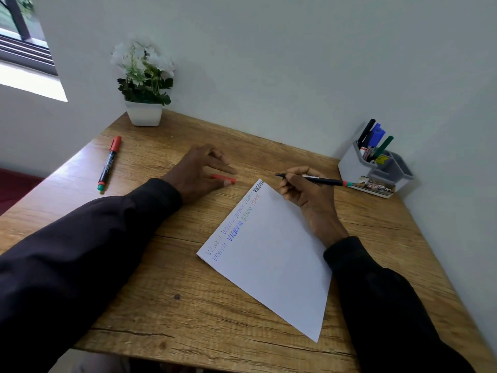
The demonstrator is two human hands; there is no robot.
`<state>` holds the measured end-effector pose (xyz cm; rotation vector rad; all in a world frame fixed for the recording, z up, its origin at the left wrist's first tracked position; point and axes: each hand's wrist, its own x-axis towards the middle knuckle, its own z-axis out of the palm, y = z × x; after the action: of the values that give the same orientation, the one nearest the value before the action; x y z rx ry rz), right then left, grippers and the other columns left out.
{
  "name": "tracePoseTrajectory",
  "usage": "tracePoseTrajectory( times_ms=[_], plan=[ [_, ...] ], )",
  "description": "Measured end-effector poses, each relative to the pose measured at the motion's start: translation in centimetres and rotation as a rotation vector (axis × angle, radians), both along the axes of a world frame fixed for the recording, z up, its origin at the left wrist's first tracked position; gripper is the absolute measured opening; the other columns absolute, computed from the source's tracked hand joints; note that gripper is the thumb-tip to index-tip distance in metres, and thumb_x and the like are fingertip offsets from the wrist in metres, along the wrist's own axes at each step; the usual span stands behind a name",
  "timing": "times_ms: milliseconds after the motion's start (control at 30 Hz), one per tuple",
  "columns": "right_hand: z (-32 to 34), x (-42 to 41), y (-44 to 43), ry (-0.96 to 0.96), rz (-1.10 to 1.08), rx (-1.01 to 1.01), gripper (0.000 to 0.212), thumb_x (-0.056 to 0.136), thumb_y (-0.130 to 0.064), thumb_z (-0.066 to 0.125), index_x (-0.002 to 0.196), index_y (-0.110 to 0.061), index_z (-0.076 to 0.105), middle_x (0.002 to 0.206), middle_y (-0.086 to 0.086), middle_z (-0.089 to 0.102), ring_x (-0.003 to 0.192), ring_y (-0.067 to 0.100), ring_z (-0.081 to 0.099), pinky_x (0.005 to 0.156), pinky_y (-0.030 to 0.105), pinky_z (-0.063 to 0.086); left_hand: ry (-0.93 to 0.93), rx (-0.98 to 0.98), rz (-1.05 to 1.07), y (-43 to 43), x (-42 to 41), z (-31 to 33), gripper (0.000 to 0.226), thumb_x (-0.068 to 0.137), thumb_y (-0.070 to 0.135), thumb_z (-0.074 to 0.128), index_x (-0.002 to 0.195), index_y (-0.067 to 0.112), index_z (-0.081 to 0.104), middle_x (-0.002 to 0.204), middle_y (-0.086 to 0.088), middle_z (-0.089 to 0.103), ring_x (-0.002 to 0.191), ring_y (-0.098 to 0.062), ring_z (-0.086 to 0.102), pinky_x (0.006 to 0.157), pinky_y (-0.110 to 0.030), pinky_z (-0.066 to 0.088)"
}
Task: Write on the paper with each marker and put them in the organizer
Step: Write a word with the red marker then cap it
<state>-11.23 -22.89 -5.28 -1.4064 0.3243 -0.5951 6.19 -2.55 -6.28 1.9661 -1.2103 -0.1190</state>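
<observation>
Black marker [318, 179] pinched in right hand [309, 199] over paper [269, 262], left hand [195, 172] loosely spread over red cap [221, 178]

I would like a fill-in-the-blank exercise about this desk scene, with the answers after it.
The uncapped marker is in the ____ hand.
The lone marker on the table has a ____ cap.
The pot holds ____ flowers.
The green marker stands in the ____.
Missing words: right; red; white; organizer.
</observation>
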Motion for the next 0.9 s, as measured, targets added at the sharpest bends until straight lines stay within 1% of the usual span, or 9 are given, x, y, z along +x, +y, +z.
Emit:
tracePoseTrajectory(
  times_ms=[100,167,233,300,367,500,567,700,900],
  plan=[
    [0.3,-0.2,0.1,0.008,0.087,0.086,0.016,0.094,-0.009,0.059,0.093,0.001,0.071,0.080,0.019,0.073,0.065,0.023,0.070,0.060,0.027,0.058,0.050,-0.009,0.053,0.3,0.1,0.2,0.032,0.073,0.027,0.084,0.087,0.045,0.062,0.111,0.002,0.065,0.111,-0.018,0.057,0.093,-0.040,0.050],
    [0.5,-0.4,0.1,0.042,0.118,0.118,0.029,0.086,-0.017,0.053,0.097,0.003,0.071,0.082,0.021,0.074,0.066,0.025,0.070,0.062,0.029,0.059,0.013,0.022,0.073,0.4,0.1,0.2,0.024,0.075,0.022,0.083,0.094,0.033,0.072,0.108,0.001,0.064,0.105,-0.015,0.056,0.085,-0.028,0.049],
    [0.8,-0.7,0.0,0.045,0.081,0.112,0.022,0.084,-0.015,0.054,0.095,0.000,0.068,0.077,0.020,0.073,0.063,0.025,0.068,0.059,0.030,0.058,-0.015,0.032,0.077,0.5,-0.1,0.3,0.020,0.078,0.018,0.080,0.097,0.023,0.076,0.103,0.001,0.065,0.099,-0.012,0.056,0.078,-0.019,0.045],
    [1.1,-1.2,-0.3,0.023,0.009,0.093,0.005,0.090,-0.005,0.060,0.088,-0.005,0.065,0.073,0.017,0.071,0.061,0.024,0.066,0.057,0.028,0.056,-0.008,0.028,0.086,0.6,-0.1,0.4,0.016,0.079,0.017,0.079,0.095,0.022,0.077,0.099,0.002,0.067,0.095,-0.012,0.059,0.080,-0.025,0.051],
    [1.4,-1.9,-0.4,-0.003,-0.023,0.074,0.012,0.096,0.003,0.060,0.087,-0.004,0.065,0.076,0.018,0.070,0.062,0.023,0.065,0.058,0.026,0.056,0.024,0.004,0.109,0.9,-0.2,0.5,0.015,0.082,0.017,0.077,0.097,0.021,0.077,0.097,0.002,0.070,0.093,-0.011,0.061,0.079,-0.025,0.052],
    [2.0,-2.9,0.4,-0.050,0.045,0.066,0.014,0.092,-0.001,0.066,0.103,0.006,0.070,0.089,0.022,0.076,0.076,0.026,0.075,0.069,0.028,0.062,0.093,-0.092,0.084,1.4,-1.1,1.0,0.017,0.089,0.014,0.068,0.104,0.014,0.075,0.092,0.005,0.074,0.084,-0.006,0.068,0.070,-0.006,0.047],
    [2.1,-3.2,1.1,-0.073,0.086,0.034,0.021,0.089,-0.007,0.068,0.105,0.006,0.072,0.094,0.026,0.076,0.079,0.031,0.077,0.073,0.031,0.064,0.193,-0.160,0.029,1.5,-2.0,1.2,0.015,0.090,0.011,0.066,0.103,0.008,0.075,0.086,0.003,0.075,0.076,-0.013,0.071,0.068,-0.010,0.052],
    [1.9,-3.4,1.8,-0.100,0.033,-0.140,0.007,0.095,0.001,0.067,0.100,0.004,0.071,0.094,0.031,0.076,0.077,0.041,0.075,0.071,0.039,0.064,0.281,-0.220,-0.031,1.6,-3.0,1.2,0.016,0.088,0.007,0.068,0.102,0.001,0.073,0.086,-0.005,0.076,0.072,-0.020,0.072,0.066,-0.023,0.058],
    [1.7,-3.4,2.4,-0.095,0.012,-0.204,0.017,0.090,-0.007,0.076,0.101,0.006,0.075,0.091,0.029,0.076,0.075,0.042,0.075,0.071,0.041,0.063,0.266,-0.249,-0.053,1.6,-3.4,1.5,0.021,0.085,0.002,0.068,0.106,-0.001,0.071,0.091,-0.004,0.074,0.076,-0.015,0.071,0.072,-0.016,0.056]
  ],
)
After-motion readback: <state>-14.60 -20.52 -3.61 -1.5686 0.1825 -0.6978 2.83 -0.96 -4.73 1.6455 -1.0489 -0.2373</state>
